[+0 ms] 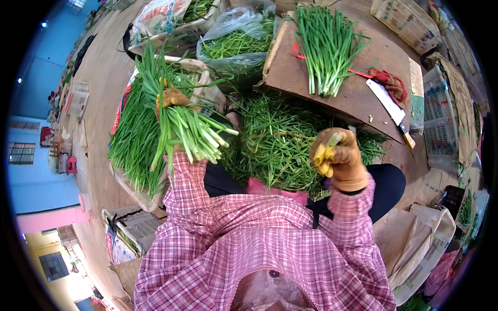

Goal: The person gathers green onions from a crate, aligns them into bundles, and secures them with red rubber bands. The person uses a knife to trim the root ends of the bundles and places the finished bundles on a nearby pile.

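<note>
My left hand [174, 99], in a brown and yellow work glove, is closed around a bunch of long green leafy stalks [194, 132], which look like garlic chives. Their pale cut ends point right and toward me. Beneath that hand, more of the same greens [136, 136] fill a plastic crate at the left. My right hand [336, 157], gloved alike and slightly blurred, has its fingers curled in. A short pale green stalk end [334, 140] sticks out between them; the rest of it is hidden. Loose leaf trimmings [276, 144] lie heaped between my legs.
A brown board [288, 66] ahead bears a bundle of trimmed greens [327, 50], red ribbon [360, 74], a red cloth [389, 85] and a knife [389, 103]. Beside it stands a clear plastic bag of greens [237, 42]. Crates [439, 116] flank the right side.
</note>
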